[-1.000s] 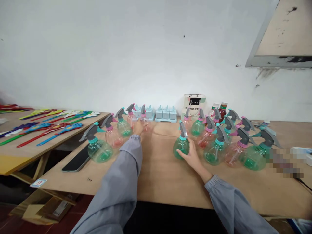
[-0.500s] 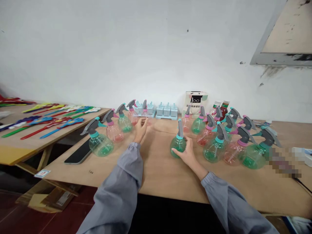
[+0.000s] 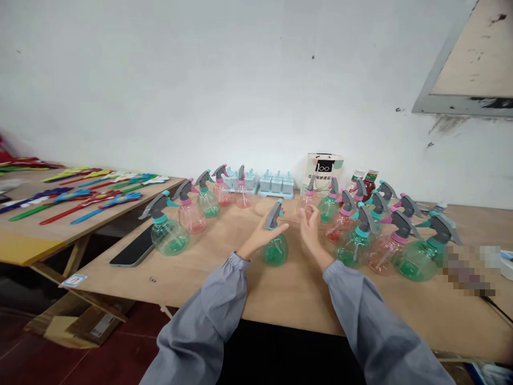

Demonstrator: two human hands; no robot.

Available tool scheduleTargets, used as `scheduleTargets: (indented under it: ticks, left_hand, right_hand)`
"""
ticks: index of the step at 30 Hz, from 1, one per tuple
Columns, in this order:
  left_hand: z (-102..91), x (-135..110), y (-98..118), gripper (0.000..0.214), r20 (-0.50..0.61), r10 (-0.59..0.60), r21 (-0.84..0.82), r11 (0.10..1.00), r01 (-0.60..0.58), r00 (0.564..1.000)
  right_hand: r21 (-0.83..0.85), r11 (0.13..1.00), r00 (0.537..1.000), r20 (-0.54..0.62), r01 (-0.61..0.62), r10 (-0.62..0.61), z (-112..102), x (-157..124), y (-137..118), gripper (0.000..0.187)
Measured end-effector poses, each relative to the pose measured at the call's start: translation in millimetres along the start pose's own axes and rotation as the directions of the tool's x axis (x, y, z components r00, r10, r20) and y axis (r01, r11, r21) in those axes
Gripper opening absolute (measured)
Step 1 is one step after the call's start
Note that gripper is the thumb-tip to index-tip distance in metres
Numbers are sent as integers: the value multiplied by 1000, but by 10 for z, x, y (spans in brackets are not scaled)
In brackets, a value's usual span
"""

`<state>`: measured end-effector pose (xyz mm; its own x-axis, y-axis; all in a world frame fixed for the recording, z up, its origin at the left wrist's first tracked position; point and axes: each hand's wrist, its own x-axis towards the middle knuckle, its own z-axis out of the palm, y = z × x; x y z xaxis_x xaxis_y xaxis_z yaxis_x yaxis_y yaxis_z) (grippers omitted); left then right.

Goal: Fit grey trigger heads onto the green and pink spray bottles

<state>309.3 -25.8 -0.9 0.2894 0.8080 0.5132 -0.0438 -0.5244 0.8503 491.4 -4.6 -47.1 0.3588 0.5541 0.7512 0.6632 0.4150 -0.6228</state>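
Note:
A green spray bottle [image 3: 276, 251] with a grey and teal trigger head stands on the wooden table in front of me. My left hand [image 3: 262, 233] grips it around the neck, thumb across the front below the head. Just right of that bottle is my right hand [image 3: 312, 230], raised, its fingers loosely curled and apart with nothing visible in them. Behind its fingertips stands a pink spray bottle [image 3: 308, 199], partly covered by them. More green and pink bottles crowd to the right, among them a green one [image 3: 350, 248] nearest my right hand.
On the left stand several spray bottles, with a green one [image 3: 170, 238] beside a black phone [image 3: 134, 247]. Pale blue popsicle moulds [image 3: 276, 184], a printed paper bag [image 3: 323, 170] and red-brown bottles [image 3: 369, 182] line the wall. Colourful hand-shaped items [image 3: 106, 206] lie on another table.
My left hand has come from the back pink bottles to the green bottle's neck. My right hand has let go of that bottle and risen beside it. The bottle sits slightly further left.

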Motion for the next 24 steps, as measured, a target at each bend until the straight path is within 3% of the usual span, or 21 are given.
scheduleTargets:
  ticks: [5,11,16,20,24]
  left_hand:
    - [-184,-11,68,51,-16,-57,-46,997,57,998]
    - [-256,14,65,35,-63,-45,-145,989,36,997]
    - [-335,41,29,39,-61,-107,-343,936,80,992]
    - [-379,42,34,41,-60,-152,-400,909,116,987]
    - [-384,41,59,33,-52,-162,-456,882,121,985]
  right_hand:
    - [-173,983,994,-95,-63,47,360,548,403,70]
    - [-255,962,992,-99,-97,74,522,589,565,62]
    - [-207,977,999,-1,-48,49,317,350,404,65]
    - [-116,993,995,96,13,-1,45,65,318,75]
    - [-80,997,996,92,1,6,-163,-129,303,72]
